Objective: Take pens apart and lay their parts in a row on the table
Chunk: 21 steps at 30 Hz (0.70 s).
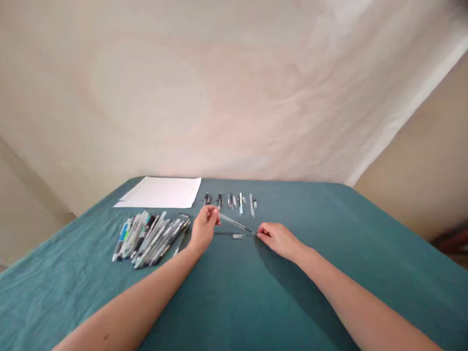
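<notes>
Both hands are on one skinny clear pen (236,224), held at a slant just above the teal-covered bench (329,273). The left hand (204,228) pinches the higher end with fingertips pressed together, and the right hand (277,238) pinches the lower, darker tip end close to the cloth. Right under it lies a dark thin piece (234,235), flat on the bench. A pile of pens (149,236) sits just left of the left hand, with a sheet of paper (161,192) behind it and a row of small pen parts (230,201) beside that.
</notes>
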Available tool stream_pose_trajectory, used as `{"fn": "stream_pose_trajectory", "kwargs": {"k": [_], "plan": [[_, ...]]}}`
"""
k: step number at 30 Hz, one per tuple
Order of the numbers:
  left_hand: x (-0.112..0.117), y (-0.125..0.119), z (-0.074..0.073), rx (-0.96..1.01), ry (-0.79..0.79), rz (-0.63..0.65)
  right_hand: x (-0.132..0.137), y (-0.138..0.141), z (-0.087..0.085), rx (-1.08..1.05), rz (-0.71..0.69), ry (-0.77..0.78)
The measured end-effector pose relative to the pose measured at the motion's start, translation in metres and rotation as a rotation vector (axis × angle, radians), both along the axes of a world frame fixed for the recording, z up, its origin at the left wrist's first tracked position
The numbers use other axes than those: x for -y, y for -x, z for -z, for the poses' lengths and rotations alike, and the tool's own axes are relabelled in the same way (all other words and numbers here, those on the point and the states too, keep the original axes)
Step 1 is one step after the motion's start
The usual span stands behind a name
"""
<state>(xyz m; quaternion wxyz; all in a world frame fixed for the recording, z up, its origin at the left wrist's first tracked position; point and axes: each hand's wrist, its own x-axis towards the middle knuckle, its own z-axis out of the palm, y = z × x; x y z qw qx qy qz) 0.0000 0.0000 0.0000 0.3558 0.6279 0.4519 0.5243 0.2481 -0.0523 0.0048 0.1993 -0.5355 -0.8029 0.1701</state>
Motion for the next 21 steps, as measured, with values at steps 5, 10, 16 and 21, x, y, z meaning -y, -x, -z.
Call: {"fn": "stream_pose_trajectory", "kwargs": {"k": [5, 10, 16, 21], "plan": [[-0.015, 0.016, 0.0, 0.189, -0.001, -0.251, -0.005, -0.016, -0.007, 0.033, 0.019, 0.062], [-0.007, 0.004, 0.001, 0.116, 0.124, -0.01, -0.004, -0.009, -0.008, -0.337, 0.042, 0.312], [0.017, -0.021, 0.003, 0.048, 0.253, 0.234, 0.007, 0.017, -0.004, -0.617, -0.08, 0.599], [0.015, -0.018, 0.0, 0.034, 0.256, 0.206, 0.009, 0.018, -0.01, -0.594, -0.094, 0.689]]}}
